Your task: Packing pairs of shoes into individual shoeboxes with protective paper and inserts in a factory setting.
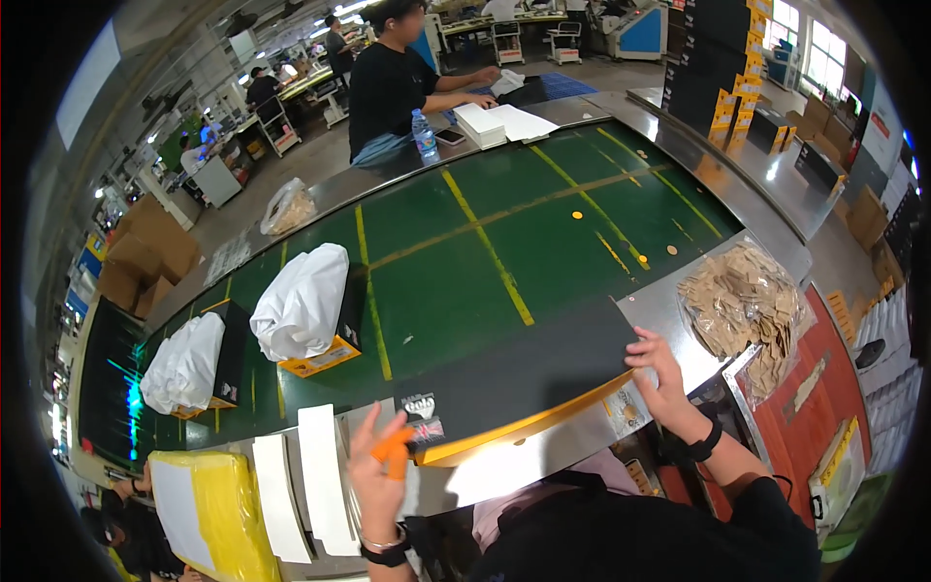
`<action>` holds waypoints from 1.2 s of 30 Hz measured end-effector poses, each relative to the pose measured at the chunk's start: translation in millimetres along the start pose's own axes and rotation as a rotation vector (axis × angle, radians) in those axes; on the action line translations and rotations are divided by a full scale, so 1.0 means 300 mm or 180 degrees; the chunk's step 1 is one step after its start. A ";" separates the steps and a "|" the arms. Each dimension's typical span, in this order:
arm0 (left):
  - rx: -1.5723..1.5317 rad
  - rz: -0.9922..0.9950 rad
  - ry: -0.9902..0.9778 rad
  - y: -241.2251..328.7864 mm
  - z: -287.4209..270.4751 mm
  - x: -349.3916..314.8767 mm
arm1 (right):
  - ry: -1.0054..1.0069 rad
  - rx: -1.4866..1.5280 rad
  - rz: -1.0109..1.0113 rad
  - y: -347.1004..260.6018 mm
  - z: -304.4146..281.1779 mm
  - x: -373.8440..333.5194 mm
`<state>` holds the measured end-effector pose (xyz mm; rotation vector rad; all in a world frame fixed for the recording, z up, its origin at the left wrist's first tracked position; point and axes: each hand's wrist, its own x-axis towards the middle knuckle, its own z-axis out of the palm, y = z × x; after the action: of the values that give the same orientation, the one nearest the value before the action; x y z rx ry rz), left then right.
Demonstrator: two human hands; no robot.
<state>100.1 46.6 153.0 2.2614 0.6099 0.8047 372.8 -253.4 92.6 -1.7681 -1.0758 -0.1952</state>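
Observation:
A long black box [514, 383] with a yellow-orange side lies in front of me, across the near edge of the green conveyor belt. At its left end is my left hand [376, 475], fingers raised and apart, with orange finger covers on some of them. It holds nothing that I can see. My right hand [667, 386] is at the box's right end, its fingers spread and curved by the corner. Whether those fingertips touch the box I cannot tell.
On the belt [436, 262] at left stand two black-and-orange boxes topped with white bags [303, 301]. White card strips [325, 475] and a yellow-wrapped pack [228, 514] are at my left. A plastic bag of brown paper pieces [742, 301] sits right. Across the belt, a co-worker [393, 87] handles something white.

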 end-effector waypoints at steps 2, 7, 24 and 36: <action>-0.0076 0.0034 0.0268 -0.052 0.050 -0.078 | 0.0056 -0.0067 -0.0068 0.002 0.029 -0.010; -0.0421 0.0107 0.0498 -0.066 0.087 -0.091 | -0.0775 -0.0858 -0.0539 -0.030 -0.037 0.091; -0.0388 -0.1064 0.0345 0.099 0.022 -0.084 | -0.1580 -0.1659 -0.1574 -0.060 -0.221 0.364; -0.1671 -0.1373 0.0062 -0.153 0.171 0.019 | -0.0095 -0.3500 0.0232 0.201 -0.693 0.358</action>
<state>130.0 59.5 92.2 1.5754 0.7581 0.6712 549.8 -366.8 211.8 -2.7672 -0.9760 -0.8371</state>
